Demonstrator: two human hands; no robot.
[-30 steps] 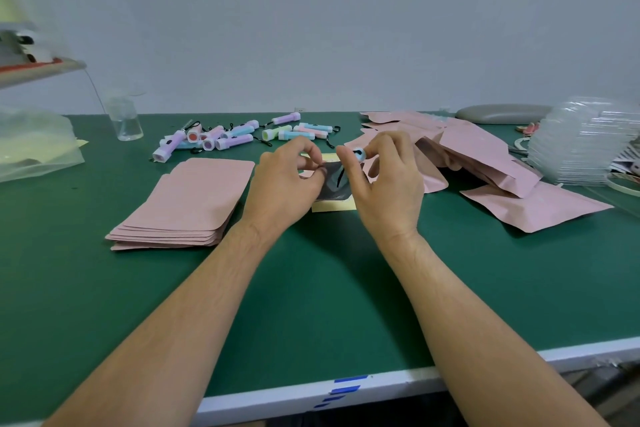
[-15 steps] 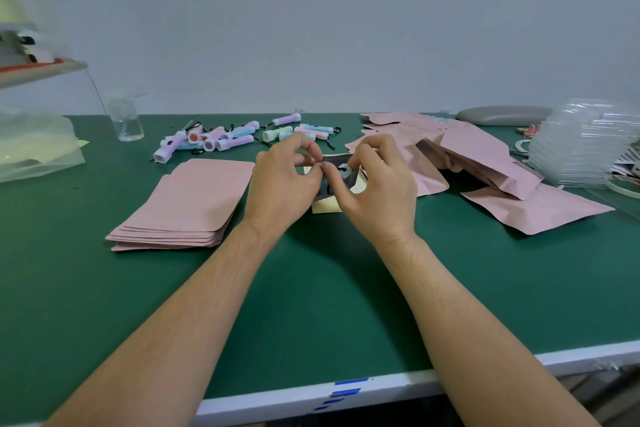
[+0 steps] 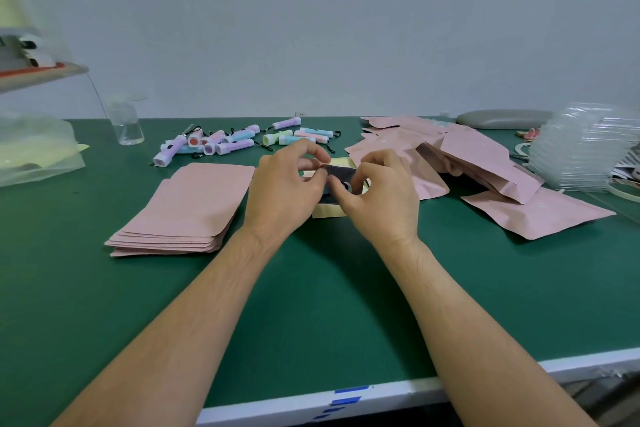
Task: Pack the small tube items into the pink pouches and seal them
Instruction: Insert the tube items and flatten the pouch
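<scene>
Two hands are meeting above the green surface (image 3: 311,305). My left hand (image 3: 284,191) is pinching the edge of a dark-looking pouch (image 3: 341,172), and my right hand (image 3: 381,198) is pinching a tube (image 3: 347,186) at its mouth. I am judging this as insertion. Next I am planning to push the tube fully inside, then press the opening sealed.
</scene>
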